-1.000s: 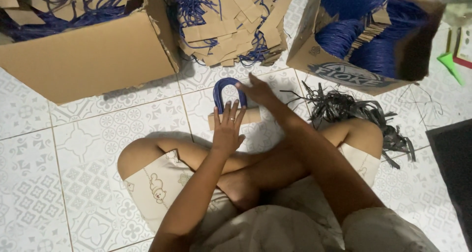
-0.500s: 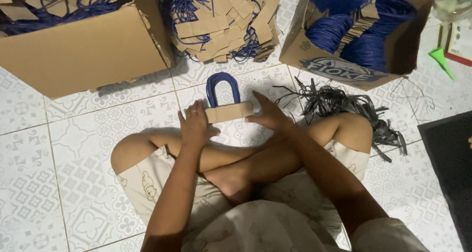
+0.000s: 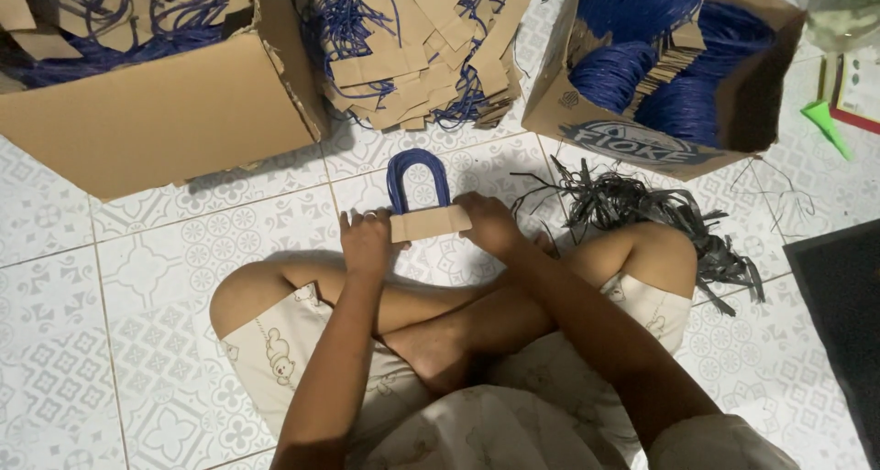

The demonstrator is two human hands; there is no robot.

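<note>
Left hand (image 3: 365, 239) and right hand (image 3: 489, 223) both gripping cardboard strip (image 3: 430, 223) with blue cord loop (image 3: 418, 177). Finished pile (image 3: 417, 49) ahead; dark scrap strands (image 3: 632, 209) right. Nothing obstructing.

Seated cross-legged on a patterned tile floor (image 3: 137, 278), a person grips a brown card strip (image 3: 431, 223) at each end, left hand (image 3: 365, 241) and right hand (image 3: 488, 223). A blue cord loop (image 3: 418, 177) arches from the strip. Behind lie a heap of finished handles (image 3: 412, 49) and two cardboard boxes (image 3: 156, 113) (image 3: 660, 76).
</note>
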